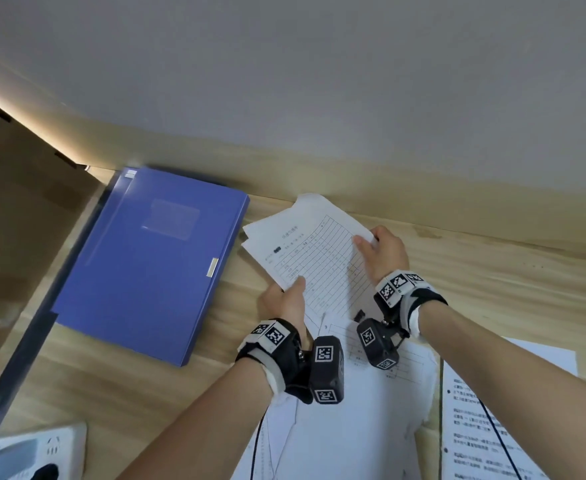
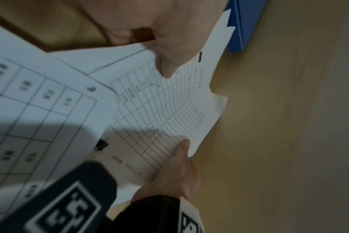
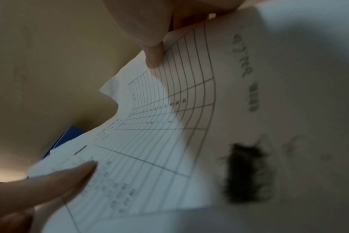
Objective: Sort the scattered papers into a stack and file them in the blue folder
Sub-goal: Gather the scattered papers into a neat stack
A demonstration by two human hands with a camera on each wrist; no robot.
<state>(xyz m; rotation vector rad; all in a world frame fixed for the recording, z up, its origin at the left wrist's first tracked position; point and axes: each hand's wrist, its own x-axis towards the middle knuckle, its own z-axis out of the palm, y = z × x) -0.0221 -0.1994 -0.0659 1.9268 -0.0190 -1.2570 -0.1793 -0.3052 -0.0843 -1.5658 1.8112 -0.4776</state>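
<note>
I hold a small stack of printed table sheets [image 1: 319,258] tilted above the wooden desk, to the right of the closed blue folder [image 1: 149,261]. My left hand [image 1: 289,289] pinches the stack's near left edge, thumb on top. My right hand [image 1: 367,242] grips the far right edge with its thumb on the printed face. The stack's corners do not line up. The left wrist view shows the gridded sheet [image 2: 165,110] bowed between both hands, with the folder's corner [image 2: 247,23] beyond. In the right wrist view the sheet [image 3: 169,126] is blurred and my thumb presses its edge.
More loose sheets [image 1: 353,427] lie on the desk under my wrists, and a text page [image 1: 492,427] lies at the right. A white power strip [image 1: 32,452] sits at the near left corner. A wall runs close behind the desk [image 1: 492,289].
</note>
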